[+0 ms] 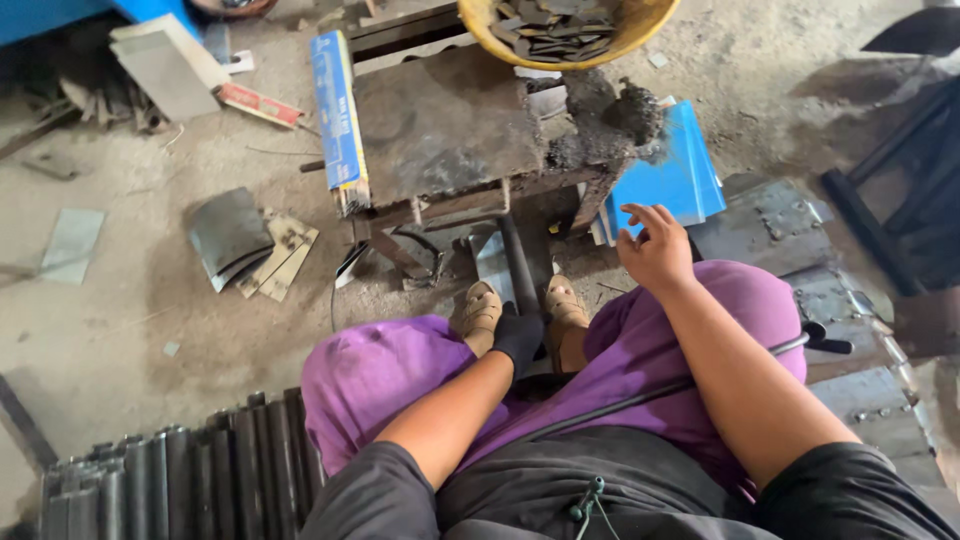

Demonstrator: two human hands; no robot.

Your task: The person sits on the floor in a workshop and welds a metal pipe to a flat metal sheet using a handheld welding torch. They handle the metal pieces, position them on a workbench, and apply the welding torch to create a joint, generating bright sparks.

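The small metal worktop (445, 125) stands at 12 o'clock, its near edge just beyond the knees; bare dusty floor (110, 320) opens toward 9 o'clock, while a row of dark pipes (190, 480) crowds 7 o'clock. The left hand (518, 338), in a black glove, closes its fingers around a dark rod (518, 265) between the sandalled feet (482, 315). The rod's long axis runs from the hand toward 12 o'clock, its far end under the worktop. The bare right hand (655, 250) hovers at 1 o'clock, fingers spread loosely, holding nothing, near blue sheets (675, 175).
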